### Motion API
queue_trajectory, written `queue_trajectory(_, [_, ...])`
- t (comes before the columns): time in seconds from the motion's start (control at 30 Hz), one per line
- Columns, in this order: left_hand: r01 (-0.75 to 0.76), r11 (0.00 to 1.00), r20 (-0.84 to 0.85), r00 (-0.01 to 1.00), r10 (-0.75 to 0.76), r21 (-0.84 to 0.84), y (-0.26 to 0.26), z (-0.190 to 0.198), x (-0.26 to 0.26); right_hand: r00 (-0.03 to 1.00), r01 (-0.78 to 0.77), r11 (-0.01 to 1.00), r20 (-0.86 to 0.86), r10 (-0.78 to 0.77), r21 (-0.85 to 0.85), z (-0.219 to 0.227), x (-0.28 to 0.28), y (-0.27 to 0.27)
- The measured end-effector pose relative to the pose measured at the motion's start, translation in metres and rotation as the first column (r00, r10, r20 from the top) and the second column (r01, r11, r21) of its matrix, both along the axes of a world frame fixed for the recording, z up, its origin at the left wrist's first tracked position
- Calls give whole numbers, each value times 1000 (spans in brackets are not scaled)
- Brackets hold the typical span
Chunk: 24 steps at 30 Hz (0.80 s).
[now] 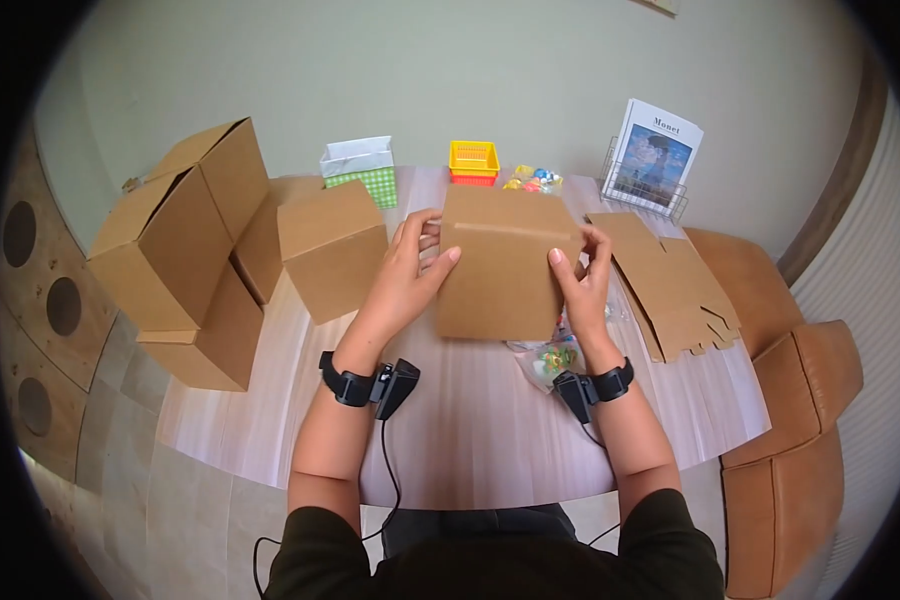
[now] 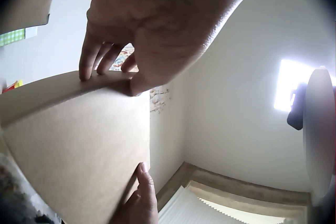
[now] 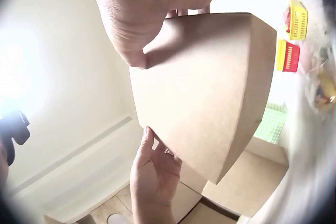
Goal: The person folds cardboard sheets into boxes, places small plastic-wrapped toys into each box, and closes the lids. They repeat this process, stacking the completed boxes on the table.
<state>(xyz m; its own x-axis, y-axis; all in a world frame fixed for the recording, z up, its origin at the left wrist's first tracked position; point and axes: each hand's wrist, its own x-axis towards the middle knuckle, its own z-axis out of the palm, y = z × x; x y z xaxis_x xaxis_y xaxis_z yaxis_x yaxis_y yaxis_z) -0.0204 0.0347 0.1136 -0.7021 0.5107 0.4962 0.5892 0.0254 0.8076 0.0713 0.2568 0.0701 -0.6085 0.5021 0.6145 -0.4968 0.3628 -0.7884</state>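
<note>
A closed brown cardboard box (image 1: 500, 285) is held up over the middle of the table, between both hands. My left hand (image 1: 406, 275) grips its left side, thumb on the near face and fingers along the side; the left wrist view shows this hand (image 2: 142, 29) at the box's edge. On the opposite side my right hand (image 1: 585, 285) grips the box the same way, its thumb pressed to the near face. In the right wrist view the right thumb (image 3: 134, 58) lies on the cardboard. A clear bag of small colourful things (image 1: 550, 362) lies beneath the box, partly hidden.
Stacked cardboard boxes (image 1: 175, 240) stand at left, beside another box (image 1: 332, 250). A green checked bag (image 1: 360, 175), yellow and red baskets (image 1: 473, 163) and a colourful packet (image 1: 533, 180) line the back. Flattened cardboard (image 1: 670, 280) and a wire rack (image 1: 678, 205) are at right.
</note>
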Motion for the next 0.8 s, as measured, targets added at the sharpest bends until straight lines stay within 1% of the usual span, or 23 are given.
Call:
queue_trajectory(0.03, [-11, 996, 7, 1000, 12, -84, 0, -2, -1, 998, 49, 997, -27, -48, 51, -6, -1, -1])
queue_trajectory(0.13, [32, 991, 72, 997, -23, -131, 0, -6, -8, 996, 48, 999, -81, -46, 17, -14, -4, -1])
queue_trajectory(0.23, [33, 994, 69, 997, -26, -107, 2, -5, -7, 985, -13, 1000, -172, 12, -4, -21, -8, 0])
queue_trajectory(0.3, [63, 998, 64, 996, -62, -11, 7, -17, -15, 974, -34, 999, -223, 31, -9, -24, -10, 2])
queue_trajectory(0.4, [103, 989, 47, 993, -109, 108, 14, -28, -21, 971, -53, 999, -235, 51, -4, -22, -9, 3])
queue_trajectory(0.43, [112, 983, 43, 992, -119, 145, 16, -30, -21, 968, -24, 1000, -249, 28, 18, -25, -11, 5])
queue_trajectory(0.53, [120, 967, 49, 990, -135, 225, 22, -36, -20, 970, -23, 1000, -243, 20, -9, -28, -13, 5])
queue_trajectory(0.63, [171, 944, 308, 916, -258, 283, 21, -33, -16, 971, -98, 993, -223, 81, -65, -31, -14, 4])
queue_trajectory(0.73, [80, 977, 61, 994, -93, 199, 27, -40, -17, 983, 31, 992, -184, -9, 120, -30, -12, -1])
queue_trajectory(0.8, [109, 973, 93, 987, -130, 204, 24, -39, -18, 989, 32, 987, -149, -9, 155, -29, -11, 0])
